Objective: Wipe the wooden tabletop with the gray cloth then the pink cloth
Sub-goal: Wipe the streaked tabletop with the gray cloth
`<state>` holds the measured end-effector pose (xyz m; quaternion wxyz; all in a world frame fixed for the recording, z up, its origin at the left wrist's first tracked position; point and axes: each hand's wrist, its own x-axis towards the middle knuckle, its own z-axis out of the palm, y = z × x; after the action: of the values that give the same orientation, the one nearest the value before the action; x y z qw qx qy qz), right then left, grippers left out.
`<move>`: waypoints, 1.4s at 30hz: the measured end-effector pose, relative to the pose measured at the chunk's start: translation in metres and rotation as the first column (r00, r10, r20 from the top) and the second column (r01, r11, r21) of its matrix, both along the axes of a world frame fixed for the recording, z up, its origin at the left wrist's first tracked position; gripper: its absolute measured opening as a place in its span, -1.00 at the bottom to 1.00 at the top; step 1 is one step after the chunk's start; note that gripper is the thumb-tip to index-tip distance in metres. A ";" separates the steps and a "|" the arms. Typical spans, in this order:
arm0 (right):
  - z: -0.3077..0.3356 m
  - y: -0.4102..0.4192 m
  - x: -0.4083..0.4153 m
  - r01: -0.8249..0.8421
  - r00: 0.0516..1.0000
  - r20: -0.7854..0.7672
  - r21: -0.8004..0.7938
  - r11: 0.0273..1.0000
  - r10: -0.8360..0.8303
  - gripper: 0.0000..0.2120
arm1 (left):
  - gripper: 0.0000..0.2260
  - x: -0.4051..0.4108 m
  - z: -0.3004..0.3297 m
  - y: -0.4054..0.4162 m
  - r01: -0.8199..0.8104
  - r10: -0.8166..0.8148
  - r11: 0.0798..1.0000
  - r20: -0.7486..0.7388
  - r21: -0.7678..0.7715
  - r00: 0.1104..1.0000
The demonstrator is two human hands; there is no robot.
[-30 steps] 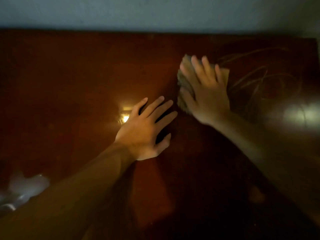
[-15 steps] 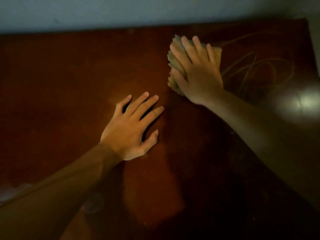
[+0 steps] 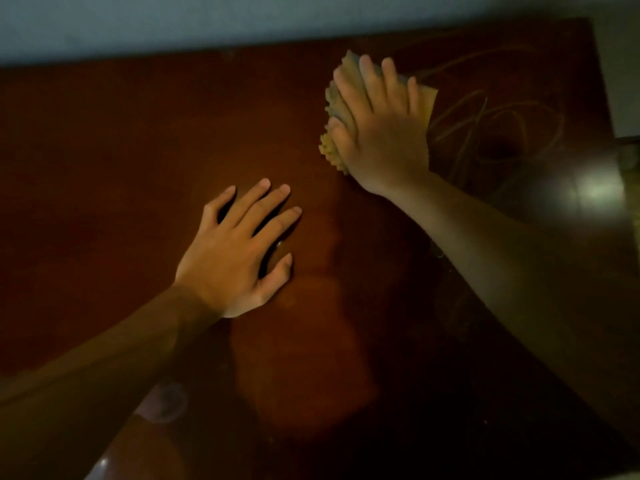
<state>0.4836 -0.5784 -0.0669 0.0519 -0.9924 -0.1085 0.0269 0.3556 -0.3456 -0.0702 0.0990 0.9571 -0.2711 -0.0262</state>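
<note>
The dark reddish wooden tabletop [image 3: 121, 202] fills most of the view in dim light. My right hand [image 3: 381, 133] presses flat on a crumpled gray cloth [image 3: 424, 100] that looks yellowish here, near the table's far edge right of centre. The cloth sticks out past my fingertips and beside my thumb. My left hand [image 3: 239, 251] lies palm down on the bare wood in the middle, fingers spread, holding nothing. No pink cloth shows.
A pale wall [image 3: 207, 22] runs along the table's far edge. Curved streaks [image 3: 491, 133] mark the wood to the right of the cloth. A bright reflection [image 3: 595, 192] glints near the table's right edge. A faint round mark [image 3: 166, 403] shows at the lower left.
My right hand has slid the cloth away from me toward the far edge. My left hand stays planted flat on the wood. The view has shifted, and the lamp glint beside my left hand is gone.
</note>
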 end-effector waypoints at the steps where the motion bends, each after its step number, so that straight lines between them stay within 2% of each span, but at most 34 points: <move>1: -0.001 -0.004 -0.013 -0.003 1.000 0.007 0.011 1.000 0.003 -0.39 | -0.48 0.000 0.000 0.001 -0.001 0.001 1.000 0.000 0.001 1.000; 7: -0.003 -0.029 -0.141 0.072 0.997 0.009 0.041 0.997 -0.073 -0.42 | -0.46 0.001 0.004 -0.001 -0.005 0.006 1.000 -0.023 0.031 1.000; 13: -0.003 -0.052 -0.128 0.009 0.999 -0.044 0.038 0.999 -0.007 -0.40 | -0.47 0.001 0.003 -0.001 -0.012 0.012 0.999 -0.018 0.031 1.000; 17: -0.001 -0.073 -0.110 0.189 0.981 -0.048 0.023 0.982 -0.188 -0.40 | -0.47 0.002 0.001 -0.001 -0.010 0.010 1.000 -0.019 0.030 1.000; 20: 0.000 -0.042 -0.121 0.336 0.942 -0.017 0.029 0.942 -0.335 -0.39 | -0.47 0.001 0.002 -0.001 -0.015 0.016 0.999 -0.020 0.035 1.000; 23: -0.003 -0.012 -0.140 0.178 0.984 -0.021 0.036 0.983 -0.178 -0.40 | -0.47 0.001 0.001 -0.001 -0.013 0.013 1.000 -0.013 0.021 1.000; 25: -0.004 -0.023 -0.138 0.054 0.998 -0.029 0.052 0.997 -0.052 -0.41 | -0.47 0.001 0.000 0.000 -0.013 0.013 1.000 -0.012 0.007 1.000; 27: -0.004 -0.051 -0.126 0.035 0.999 -0.029 0.031 0.999 -0.034 -0.40 | -0.47 0.001 0.000 -0.001 -0.010 0.010 1.000 -0.008 0.003 1.000; 30: -0.003 -0.085 -0.103 0.227 0.973 -0.057 0.015 0.974 -0.226 -0.39 | -0.48 0.000 0.001 -0.001 -0.014 0.014 1.000 -0.005 -0.004 1.000; 33: -0.001 -0.066 -0.095 0.363 0.931 -0.041 -0.008 0.932 -0.363 -0.36 | -0.48 0.000 0.001 -0.002 -0.010 0.010 1.000 0.000 -0.005 1.000; 35: 0.000 -0.033 -0.101 0.303 0.953 -0.007 -0.016 0.953 -0.304 -0.36 | -0.48 0.000 0.002 -0.001 -0.009 0.009 1.000 -0.006 -0.008 1.000; 38: -0.001 0.003 -0.116 0.131 0.991 -0.005 -0.026 0.991 -0.131 -0.39 | -0.47 0.000 0.002 -0.002 -0.001 0.001 1.000 -0.020 -0.006 1.000; 40: -0.001 -0.006 -0.116 0.051 0.998 -0.023 0.021 0.998 -0.051 -0.41 | -0.47 0.001 0.002 -0.002 -0.005 0.005 1.000 -0.027 -0.009 1.000; 42: 0.002 -0.035 -0.109 0.042 0.998 -0.058 0.045 0.998 -0.039 -0.41 | -0.46 0.001 0.003 -0.002 -0.004 0.004 1.000 -0.028 -0.005 1.000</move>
<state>0.3743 -0.6130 -0.0651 0.0784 -0.9917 -0.0874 0.0515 0.3565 -0.3475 -0.0669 0.1052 0.9570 -0.2677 -0.0385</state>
